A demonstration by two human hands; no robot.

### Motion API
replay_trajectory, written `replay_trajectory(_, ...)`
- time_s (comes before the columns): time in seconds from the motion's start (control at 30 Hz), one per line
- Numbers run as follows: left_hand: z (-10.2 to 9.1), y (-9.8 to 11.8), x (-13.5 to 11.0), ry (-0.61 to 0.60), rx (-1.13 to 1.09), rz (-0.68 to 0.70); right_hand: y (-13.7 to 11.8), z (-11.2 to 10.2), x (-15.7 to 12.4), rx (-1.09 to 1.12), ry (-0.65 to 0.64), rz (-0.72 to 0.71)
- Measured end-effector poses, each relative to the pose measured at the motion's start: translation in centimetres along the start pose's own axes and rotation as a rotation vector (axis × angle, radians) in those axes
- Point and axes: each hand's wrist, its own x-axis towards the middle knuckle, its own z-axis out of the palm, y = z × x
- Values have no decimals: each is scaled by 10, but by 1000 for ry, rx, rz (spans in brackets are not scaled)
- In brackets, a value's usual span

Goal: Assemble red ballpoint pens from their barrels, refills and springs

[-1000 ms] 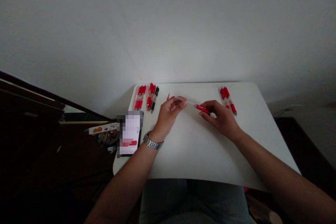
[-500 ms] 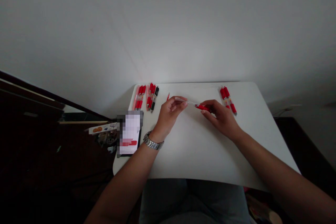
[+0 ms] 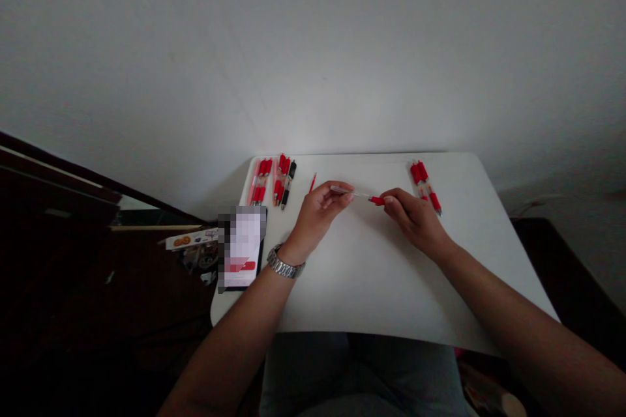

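Note:
My left hand [image 3: 323, 205] pinches a clear, slender pen tube [image 3: 360, 193] between thumb and fingers, above the table. Its right end meets a red pen part [image 3: 375, 200] with a greyish tip, which my right hand [image 3: 409, 215] grips with thumb and fingers. Whether the two pieces are joined or only touching, I cannot tell. Most of the red piece is hidden in the right hand. Just behind my left hand, a thin red pen refill [image 3: 312, 182] lies on the table. Past my right hand lie two red pens [image 3: 424, 182] side by side.
The white table [image 3: 381, 280] stands against a pale wall. At its back left lie several red pens [image 3: 261, 182] and a black pen [image 3: 288, 186]. A phone [image 3: 242, 247] with a lit, partly blurred screen rests at the left edge, near my watch-wearing wrist.
My right hand has closed more tightly around the red pen part and turned slightly. The clear tube and left hand have shifted a little to the right and down.

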Motion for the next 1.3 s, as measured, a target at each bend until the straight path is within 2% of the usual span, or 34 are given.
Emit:
replay_trajectory(0.13, 0, -1, 1, 7, 9, 13, -1, 1, -1, 48, 5, -5)
replay_trajectory(0.37, -2, -5, 2, 62, 1, 19, 7, 9, 0, 20, 122, -23)
replay_trajectory(0.6, 0, -1, 0, 25, 6, 9, 6, 5, 0, -14, 85, -12)
replay_trajectory(0.77, 1, 2, -1, 4, 23, 21, -1, 0, -1, 25, -7, 6)
replay_trajectory(1.07, -1, -5, 3, 54, 7, 18, 9, 11, 0, 21, 138, -60)
replay_trajectory(1.3, 0, -1, 0, 31, 22, 15, 7, 8, 0, 48, 92, -39)
